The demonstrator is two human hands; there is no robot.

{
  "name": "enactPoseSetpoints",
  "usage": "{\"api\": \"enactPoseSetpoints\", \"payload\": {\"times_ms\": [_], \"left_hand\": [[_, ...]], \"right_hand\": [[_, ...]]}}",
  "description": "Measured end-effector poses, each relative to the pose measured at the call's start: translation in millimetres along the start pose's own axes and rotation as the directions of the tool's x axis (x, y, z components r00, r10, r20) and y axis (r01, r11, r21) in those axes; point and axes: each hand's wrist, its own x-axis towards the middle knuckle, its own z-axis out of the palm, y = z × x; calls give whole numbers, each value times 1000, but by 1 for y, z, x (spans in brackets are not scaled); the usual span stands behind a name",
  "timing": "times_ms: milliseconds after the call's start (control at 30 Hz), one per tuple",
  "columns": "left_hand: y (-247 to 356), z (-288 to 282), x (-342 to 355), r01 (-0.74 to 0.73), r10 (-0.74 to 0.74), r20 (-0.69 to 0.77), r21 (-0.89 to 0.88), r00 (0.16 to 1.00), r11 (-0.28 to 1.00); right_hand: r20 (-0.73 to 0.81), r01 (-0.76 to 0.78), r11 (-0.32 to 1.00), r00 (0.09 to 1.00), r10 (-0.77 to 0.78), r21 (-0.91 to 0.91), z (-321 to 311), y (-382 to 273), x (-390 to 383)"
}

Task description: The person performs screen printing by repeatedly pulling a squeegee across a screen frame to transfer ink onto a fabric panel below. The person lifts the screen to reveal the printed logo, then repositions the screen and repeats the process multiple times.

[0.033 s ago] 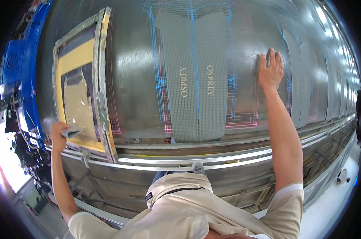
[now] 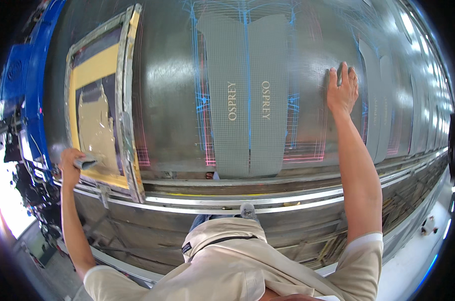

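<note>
My left hand [image 2: 70,164] is closed around a grey squeegee [image 2: 86,163] with a hollow-looking end, at the near left corner of a screen-printing frame [image 2: 127,118]. Inside that frame, thick beige ink [image 2: 94,123] lies over the dark mesh, bordered by yellowish tape. Flat on the dark table [image 2: 162,100], my right hand [image 2: 343,94] rests with fingers spread and holds nothing. Between my hands lie two grey textured fabric panels [image 2: 230,65], side by side, each bearing pale printed lettering.
Blue and pink guide lines mark the table around the panels. More grey panels [image 2: 383,95] lie beyond my right hand. A metal rail [image 2: 212,206] runs along the near edge. Blue machinery [image 2: 23,83] stands at the far left.
My left hand and the squeegee have shifted slightly left and away from me. The printing frame also appears slightly farther left. My right hand stays nearly in place.
</note>
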Motion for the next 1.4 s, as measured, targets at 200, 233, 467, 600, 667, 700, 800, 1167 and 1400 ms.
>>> {"api": "enactPoseSetpoints", "payload": {"times_ms": [200,233,467,600,667,700,800,1167,1400], "left_hand": [[-8,9,-9,89,-89,-29,21,996,996],[-10,9,-10,91,-89,-42,28,995,996],[-21,9,-20,146,-143,-33,99,989,984],[-15,13,-12,153,-149,-53,74,987,985],[-11,14,-16,158,-154,-72,65,986,985],[-10,15,-19,169,-164,-77,50,983,984],[-9,17,-24,192,-189,-74,37,979,981],[-6,14,-14,41,-39,-54,33,998,999],[-1,10,-16,60,-59,30,-34,998,998]], "right_hand": [[6,2,1000,1000,-2,-15,7,2,0],[-2,7,1000,1000,-7,-16,6,1,1],[1,25,1000,1000,-25,1,6,-4,4],[-5,14,1000,1000,-14,-13,7,-1,6],[-9,25,1000,1000,-25,-14,8,1,5],[-12,30,999,999,-31,-14,9,2,4],[-9,42,999,999,-42,-14,7,0,1],[-69,82,992,994,-89,-99,16,12,8],[-127,124,991,983,-130,-54,25,26,17]]}}
